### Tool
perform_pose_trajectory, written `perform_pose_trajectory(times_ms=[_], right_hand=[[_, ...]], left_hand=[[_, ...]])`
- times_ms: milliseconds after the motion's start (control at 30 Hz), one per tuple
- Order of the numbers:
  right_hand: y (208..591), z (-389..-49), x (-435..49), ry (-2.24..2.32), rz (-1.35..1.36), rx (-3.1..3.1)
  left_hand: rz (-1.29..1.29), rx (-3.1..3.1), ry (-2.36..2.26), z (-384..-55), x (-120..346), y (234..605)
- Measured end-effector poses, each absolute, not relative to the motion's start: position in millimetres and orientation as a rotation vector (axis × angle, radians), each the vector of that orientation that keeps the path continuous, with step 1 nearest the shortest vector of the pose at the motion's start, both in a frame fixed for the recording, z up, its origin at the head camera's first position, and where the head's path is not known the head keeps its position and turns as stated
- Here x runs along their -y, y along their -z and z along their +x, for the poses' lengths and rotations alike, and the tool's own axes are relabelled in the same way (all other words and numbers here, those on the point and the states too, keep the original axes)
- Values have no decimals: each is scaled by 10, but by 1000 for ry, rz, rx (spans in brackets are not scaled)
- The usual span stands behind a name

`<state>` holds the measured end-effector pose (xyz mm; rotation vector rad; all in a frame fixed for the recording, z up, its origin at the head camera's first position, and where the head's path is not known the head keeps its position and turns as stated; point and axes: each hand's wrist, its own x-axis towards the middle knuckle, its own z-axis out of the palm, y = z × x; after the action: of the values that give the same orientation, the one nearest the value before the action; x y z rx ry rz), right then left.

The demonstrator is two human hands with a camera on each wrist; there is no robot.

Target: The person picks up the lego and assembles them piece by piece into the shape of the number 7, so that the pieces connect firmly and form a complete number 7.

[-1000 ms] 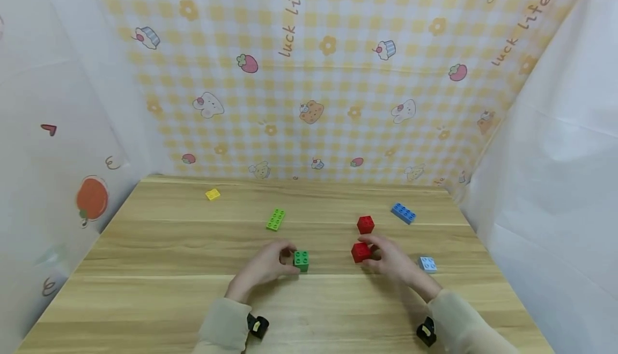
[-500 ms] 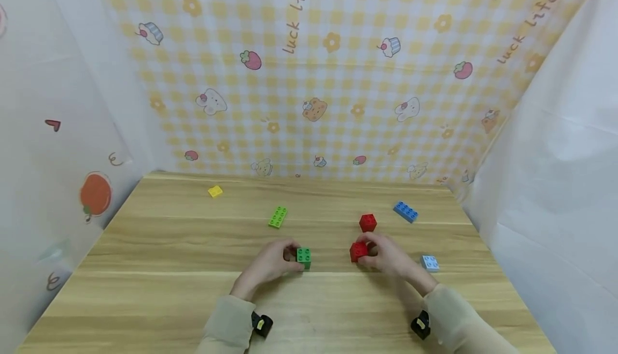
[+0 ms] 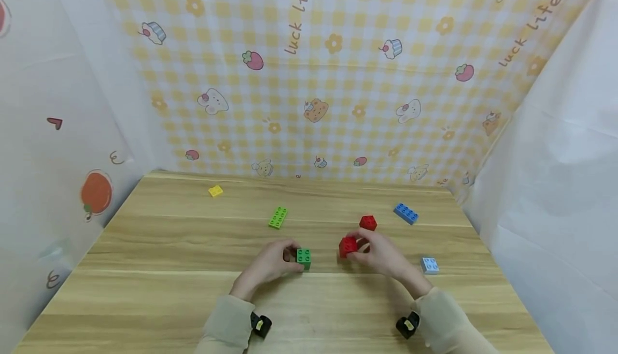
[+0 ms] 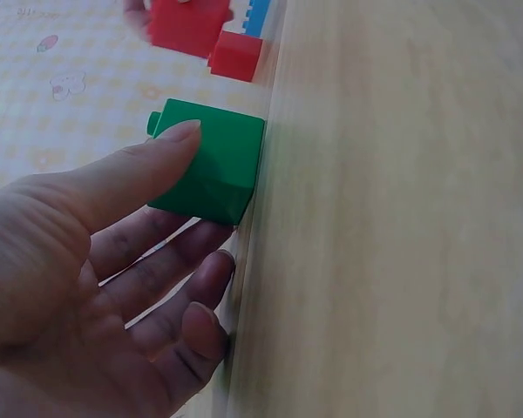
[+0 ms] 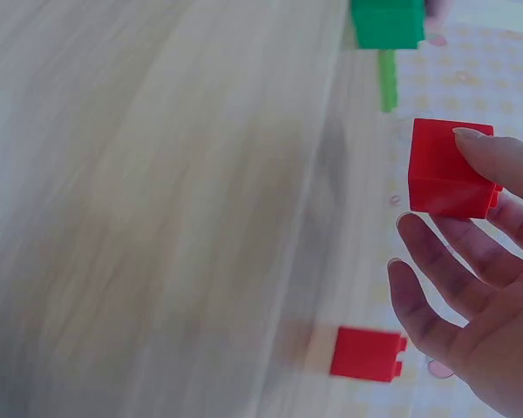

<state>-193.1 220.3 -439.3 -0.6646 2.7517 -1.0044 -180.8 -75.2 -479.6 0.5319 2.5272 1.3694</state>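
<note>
My left hand (image 3: 270, 261) pinches a green 2x2 building brick (image 3: 303, 258) between thumb and fingers. In the left wrist view, the green brick (image 4: 205, 161) is down at the table surface, thumb pressed on its side and fingers beneath the thumb's side. A red 2x2 brick (image 3: 347, 247) is pinched by my right hand (image 3: 381, 253), to the right of the green one and apart from it. The right wrist view has this red brick (image 5: 451, 170) raised off the table, studs facing the palm side. A second red brick (image 3: 368, 222) stands just behind my right hand.
A light green plate brick (image 3: 278, 218) lies behind the left hand, and a small yellow piece (image 3: 215, 191) farther back left. To the right are a blue brick (image 3: 406, 213) and a pale blue brick (image 3: 429, 265). Patterned cloth (image 3: 333, 86) closes off the table's back.
My right hand has lifted the red brick and carried it left, closer to the green brick. The left hand keeps its grip in nearly the same place.
</note>
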Motion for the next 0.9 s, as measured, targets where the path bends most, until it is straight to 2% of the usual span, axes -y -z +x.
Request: perform_pose_trajectory(times_ms=[400, 900], right_hand=[[4311, -1936, -1818, 1188, -799, -2696], [4313, -1905, -1411, 1175, -903, -2655]], left_hand=[[546, -2535, -1355, -1813, 765, 4777], [573, -2539, -1361, -1816, 763, 4782]])
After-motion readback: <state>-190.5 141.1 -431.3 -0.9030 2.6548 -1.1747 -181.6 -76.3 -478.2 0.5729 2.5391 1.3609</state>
